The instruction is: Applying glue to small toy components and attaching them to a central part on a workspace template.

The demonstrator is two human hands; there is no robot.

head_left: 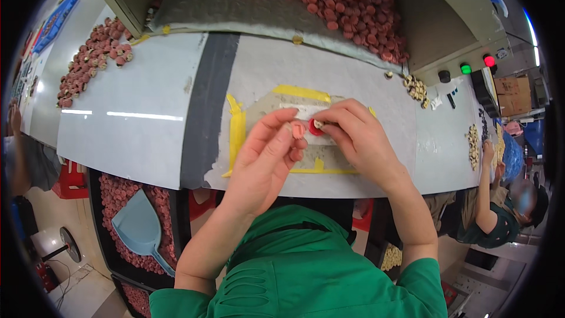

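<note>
Both my hands meet over a taped work pad on the white bench. My left hand (265, 156) is closed, pinching a small round pink cap (298, 130) between thumb and fingers. Just right of it, my right hand (360, 138) has its thumb and forefinger pressed on a small cream-coloured piece (318, 124). That piece is at a red round holder (314, 131) on the pad; whether it sits in the holder or just above, I cannot tell. Yellow tape (237, 135) borders the pad.
Pink caps (353, 15) heap in the machine opening ahead. Small cream-and-black pieces (415, 89) lie right; pink pieces (94, 59) lie far left. Below left, a black crate (94, 200) holds pink pieces and a blue-grey dustpan (138, 224). A co-worker (500, 215) works at the right.
</note>
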